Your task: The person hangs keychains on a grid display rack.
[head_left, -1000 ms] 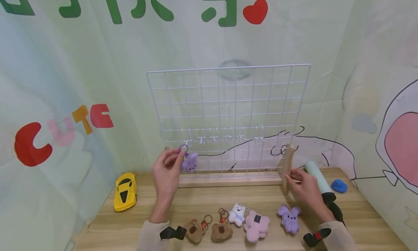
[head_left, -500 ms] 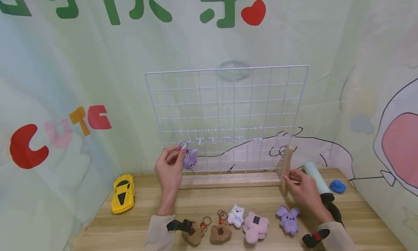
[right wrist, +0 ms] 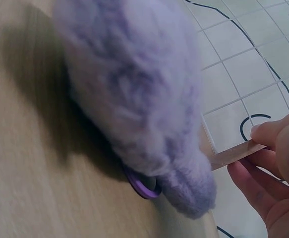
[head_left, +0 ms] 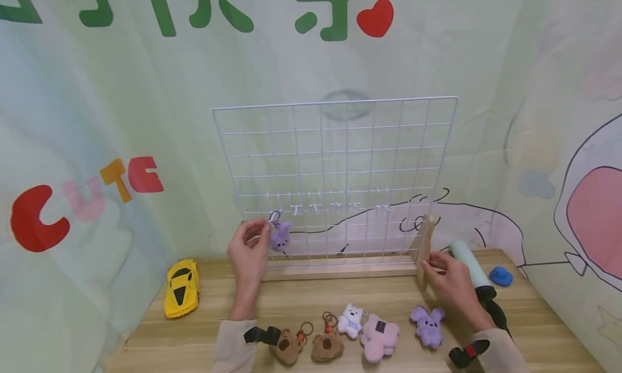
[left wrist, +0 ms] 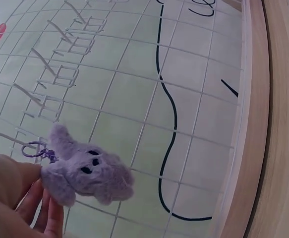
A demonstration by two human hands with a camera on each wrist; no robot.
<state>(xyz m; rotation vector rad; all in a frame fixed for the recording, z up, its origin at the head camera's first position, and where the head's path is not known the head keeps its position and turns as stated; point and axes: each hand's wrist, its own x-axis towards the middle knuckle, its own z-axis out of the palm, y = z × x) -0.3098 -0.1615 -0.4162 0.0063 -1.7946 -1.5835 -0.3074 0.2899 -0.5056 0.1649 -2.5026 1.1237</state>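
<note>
A purple plush keychain (head_left: 280, 237) hangs at the left of a white wire grid rack (head_left: 346, 173). In the left wrist view, its purple ring (left wrist: 31, 148) is around a white hook (left wrist: 15, 139). My left hand (head_left: 249, 251) is just left of the plush, thumb and fingers apart and loosely bent; the thumb tip lies close against the plush, contact unclear. With thumb and fingers, my right hand (head_left: 449, 273) pinches the wooden upright (head_left: 425, 249) at the rack's right end. A second purple plush keychain (head_left: 428, 327) lies on the table, looming large in the right wrist view.
Along the table front lie two brown plush keychains (head_left: 327, 347), a white bear keychain (head_left: 351, 320) and a pink plush (head_left: 379, 338). A yellow toy car (head_left: 182, 288) stands left; a pale green cylinder (head_left: 470, 262) and blue rubber duck (head_left: 501, 276) are right. Several more hooks (head_left: 335, 207) line the grid.
My left hand has drawn slightly left from the purple ring, which its fingers held before. The ring stays at the hook and the plush has turned a little. The right hand keeps its hold.
</note>
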